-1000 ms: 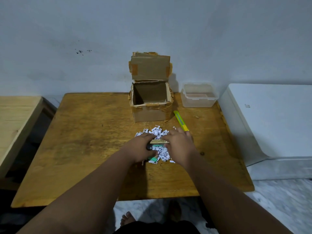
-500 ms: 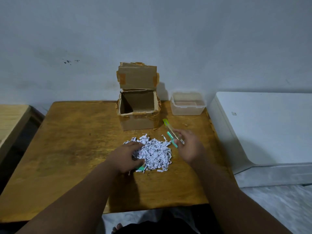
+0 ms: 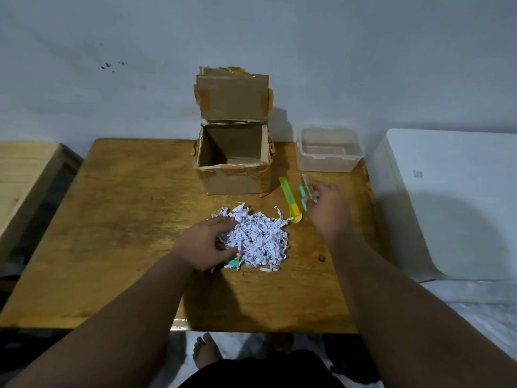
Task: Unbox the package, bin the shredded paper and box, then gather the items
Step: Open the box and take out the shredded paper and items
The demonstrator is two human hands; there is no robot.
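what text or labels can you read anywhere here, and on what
None can be read.
Shredded paper: dark print marks, too small and cut up to read.
White appliance: a small mark on top, too small to read.
Cardboard box, yellow cutter, clear container: no text visible.

Left hand (image 3: 205,245): my fingers curled palm-down, closed on something dark I couldn't make out.
Right hand (image 3: 326,204): raised, fingers pinched shut around small items.
Arms: both stretched forward.
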